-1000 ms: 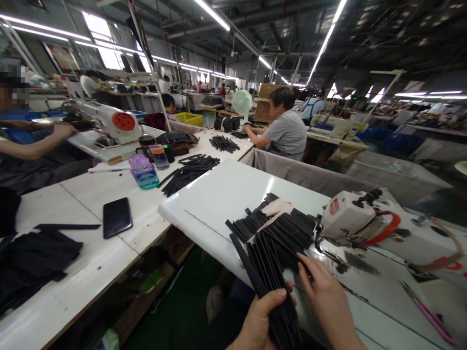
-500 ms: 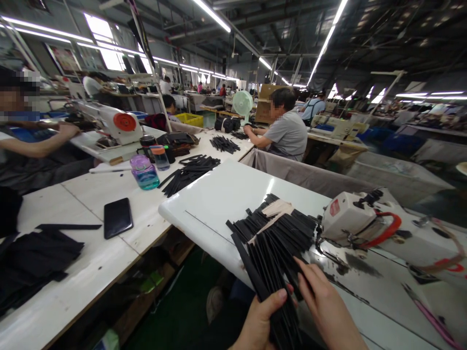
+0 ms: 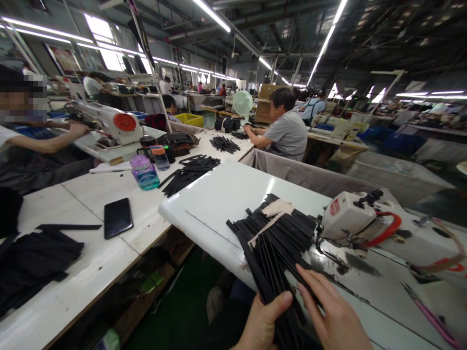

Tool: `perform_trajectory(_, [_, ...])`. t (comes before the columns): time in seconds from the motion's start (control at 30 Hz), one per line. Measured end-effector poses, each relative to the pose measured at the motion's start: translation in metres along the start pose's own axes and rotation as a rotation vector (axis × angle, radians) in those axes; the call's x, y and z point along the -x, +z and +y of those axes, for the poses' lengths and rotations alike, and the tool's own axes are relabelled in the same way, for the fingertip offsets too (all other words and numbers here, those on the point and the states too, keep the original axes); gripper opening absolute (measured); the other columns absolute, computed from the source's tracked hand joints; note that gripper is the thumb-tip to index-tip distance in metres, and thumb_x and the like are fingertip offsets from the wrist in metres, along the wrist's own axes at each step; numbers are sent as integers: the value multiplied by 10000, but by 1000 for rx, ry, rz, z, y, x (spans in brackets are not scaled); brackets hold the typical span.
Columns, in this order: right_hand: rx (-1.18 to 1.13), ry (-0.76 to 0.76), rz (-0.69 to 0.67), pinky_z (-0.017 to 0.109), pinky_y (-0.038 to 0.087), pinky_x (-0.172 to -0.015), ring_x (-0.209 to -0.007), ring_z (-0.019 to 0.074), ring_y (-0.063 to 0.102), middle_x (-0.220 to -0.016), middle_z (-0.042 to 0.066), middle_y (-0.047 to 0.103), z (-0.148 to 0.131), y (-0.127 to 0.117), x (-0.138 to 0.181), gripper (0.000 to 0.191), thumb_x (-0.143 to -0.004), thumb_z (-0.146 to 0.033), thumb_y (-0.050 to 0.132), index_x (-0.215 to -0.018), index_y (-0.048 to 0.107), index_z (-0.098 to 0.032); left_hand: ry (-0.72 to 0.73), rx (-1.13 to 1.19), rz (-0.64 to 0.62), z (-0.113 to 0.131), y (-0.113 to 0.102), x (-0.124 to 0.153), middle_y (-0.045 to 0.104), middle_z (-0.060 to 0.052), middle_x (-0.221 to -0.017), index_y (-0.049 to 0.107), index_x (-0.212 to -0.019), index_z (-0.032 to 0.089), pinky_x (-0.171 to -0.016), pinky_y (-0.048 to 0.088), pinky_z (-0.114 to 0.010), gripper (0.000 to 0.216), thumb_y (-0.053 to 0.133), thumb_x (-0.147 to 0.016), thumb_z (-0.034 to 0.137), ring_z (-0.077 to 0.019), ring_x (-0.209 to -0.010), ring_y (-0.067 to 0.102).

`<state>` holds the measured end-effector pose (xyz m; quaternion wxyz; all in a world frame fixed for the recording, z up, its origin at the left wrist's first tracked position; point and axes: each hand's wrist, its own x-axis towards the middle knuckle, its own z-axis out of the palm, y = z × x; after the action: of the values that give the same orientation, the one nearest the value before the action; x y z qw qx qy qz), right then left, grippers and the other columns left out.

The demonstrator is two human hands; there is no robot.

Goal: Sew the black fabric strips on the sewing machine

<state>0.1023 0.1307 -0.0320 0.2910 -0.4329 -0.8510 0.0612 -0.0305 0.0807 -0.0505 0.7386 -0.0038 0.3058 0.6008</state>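
In the head view, my left hand (image 3: 260,321) is closed around a bundle of black fabric strips (image 3: 272,272), its thumb lying across the top. The strips fan out away from me over the front edge of the white machine table. My right hand (image 3: 330,308) is at the bundle's right side, with one black strip (image 3: 308,284) between its fingers; the thumb is mostly hidden. Just beyond lies a pile of black strips (image 3: 292,226), with a beige cloth band (image 3: 279,208) across it. The lower ends of the held bundle run out of view.
To the right stands a sewing machine (image 3: 357,223), with pink-handled snips (image 3: 432,316) beside it. A phone (image 3: 118,218), a purple-and-teal bottle (image 3: 145,173) and more black strips (image 3: 193,170) are on the left table (image 3: 83,277). Co-workers sit at left and beyond.
My right hand has moved slightly right and down, drawing a strip away from the bundle. The bundle's far end has swung a little to the right.
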Motion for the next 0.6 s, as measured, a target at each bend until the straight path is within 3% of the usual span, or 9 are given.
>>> perform_trajectory(0.13, [-12, -153, -58, 261, 577, -802, -942, 185, 682, -1069, 97, 692, -25, -17, 3, 340, -940, -217, 450, -1237, 614, -185, -4, 80, 17, -4, 2, -3, 746, -121, -926, 697, -983, 108, -846, 508, -347, 542, 902, -546, 356, -273, -887, 697])
perform_trajectory(0.23, [-34, -121, -149, 285, 570, -809, -950, 190, 658, -1039, 81, 685, -25, -22, -2, 302, -951, -251, 443, -1151, 669, -231, -30, 66, 48, -3, -1, -4, 744, -103, -869, 687, -950, 111, -802, 518, -324, 511, 897, -545, 340, -245, -834, 696])
perform_trajectory(0.33, [-20, 32, -118, 354, 544, -873, -1040, 221, 621, -1085, 94, 646, -2, -16, -11, 308, -973, -300, 397, -1033, 693, -238, -62, 21, 92, -1, -5, -4, 710, -54, -728, 671, -958, 116, -645, 506, -279, 472, 876, -572, 296, -184, -668, 662])
perform_trajectory(0.43, [113, 110, 12, 498, 524, -879, -1027, 303, 615, -1115, 138, 622, 32, 5, -18, 378, -898, -389, 498, -1187, 612, -174, -70, -3, 146, 2, -8, -4, 684, -28, -691, 653, -985, 117, -577, 483, -265, 473, 859, -583, 260, -165, -617, 636])
perform_trajectory(0.53, [131, 114, -11, 422, 559, -801, -948, 260, 659, -1087, 126, 649, 53, 23, -20, 366, -923, -297, 421, -1230, 566, -162, -71, 4, 102, 3, -9, -4, 672, -30, -678, 649, -969, 103, -567, 485, -277, 466, 853, -581, 263, -165, -595, 625])
perform_trajectory(0.6, [126, 101, -12, 374, 571, -744, -882, 236, 682, -1020, 109, 677, 54, 24, -19, 349, -951, -277, 365, -1197, 589, -171, -80, 31, 73, 4, -9, -4, 673, -30, -683, 650, -956, 108, -566, 485, -282, 458, 851, -574, 260, -169, -599, 629])
